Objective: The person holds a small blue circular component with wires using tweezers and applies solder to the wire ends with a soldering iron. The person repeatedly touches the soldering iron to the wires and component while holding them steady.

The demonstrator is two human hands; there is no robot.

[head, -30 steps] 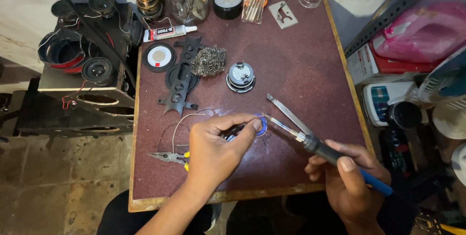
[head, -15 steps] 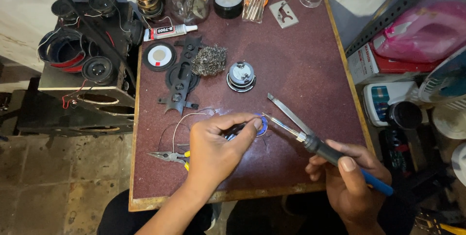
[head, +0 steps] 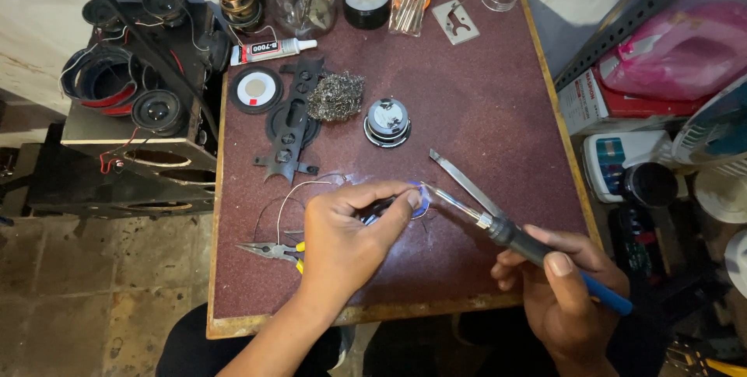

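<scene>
The left hand (head: pixel 342 245) is closed in a pinch, thumb and forefinger together on a small blue-rimmed part (head: pixel 418 198) that it holds just above the brown table (head: pixel 482 89), near the front middle. The part looks light and thin, likely fragile and quick to heat, so a grip at its rim, away from the joint, seems the safe hold; thin white wires (head: pixel 284 202) trail from under the hand and would bend at any tug. The right hand (head: pixel 564 287) is wrapped firmly around the dark grip and blue handle of a soldering iron (head: pixel 513 237), its metal tip reaching to the blue part; the iron is stiff and hot at the front, to be held only by the handle. Beside the iron lie flat metal tweezers (head: pixel 467 182). Yellow-handled pliers (head: pixel 272 251) lie just left of the left wrist. Farther back are a small round speaker (head: pixel 387 122), a wad of steel wool (head: pixel 336 97) and a glue tube (head: pixel 272 51).
</scene>
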